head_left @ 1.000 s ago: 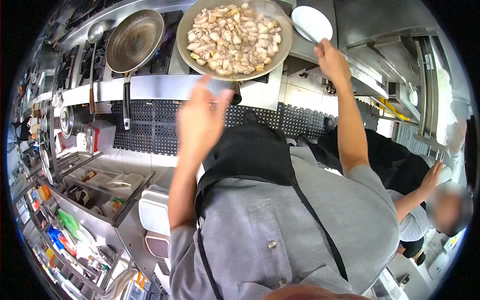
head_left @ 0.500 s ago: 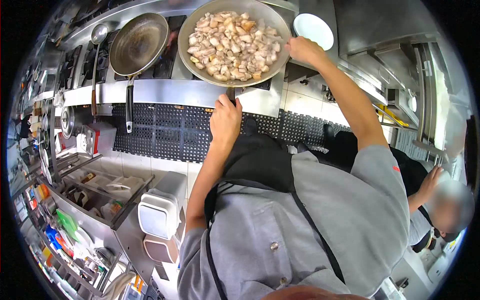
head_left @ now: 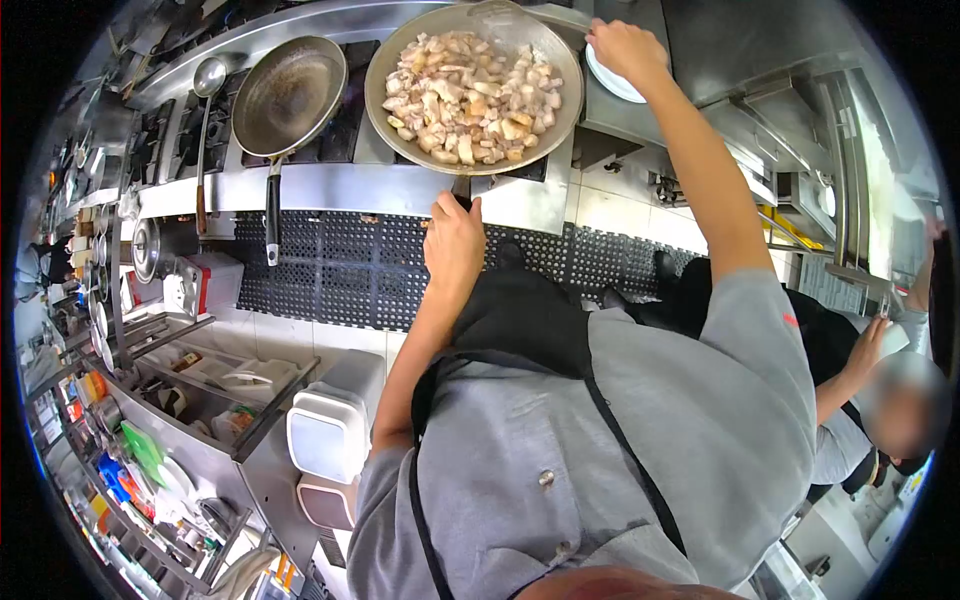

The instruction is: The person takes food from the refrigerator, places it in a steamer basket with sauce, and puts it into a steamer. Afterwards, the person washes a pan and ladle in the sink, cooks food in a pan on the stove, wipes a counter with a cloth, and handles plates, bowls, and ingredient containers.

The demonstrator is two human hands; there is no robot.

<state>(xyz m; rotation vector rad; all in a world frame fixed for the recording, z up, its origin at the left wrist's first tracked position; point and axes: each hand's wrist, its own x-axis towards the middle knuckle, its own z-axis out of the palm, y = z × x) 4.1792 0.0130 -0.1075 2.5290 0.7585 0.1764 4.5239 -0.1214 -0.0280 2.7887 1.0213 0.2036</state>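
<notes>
A wide frying pan (head_left: 378, 110) full of pale, diced chicken pieces (head_left: 470, 95) sits over the stove. My left hand (head_left: 455, 240) is wrapped round the pan's dark handle, close to its base. My right hand (head_left: 628, 50) is closed on the thin handle of a metal ladle (head_left: 500, 18), whose rounded end lies at the far rim of the pan. Below my right hand, partly covered by it, a white plate (head_left: 618, 85) rests on the steel counter.
An unused frying pan (head_left: 290, 95) and a long-handled ladle (head_left: 209, 78) lie on the stove to the left. White lidded bins (head_left: 328, 435) stand behind me at lower left. A co-worker (head_left: 850, 390) stands at the right, holding something white.
My right hand has moved up and right from the pan's rim to above the plate. The ladle now shows at the far rim. Some chicken pieces have shifted.
</notes>
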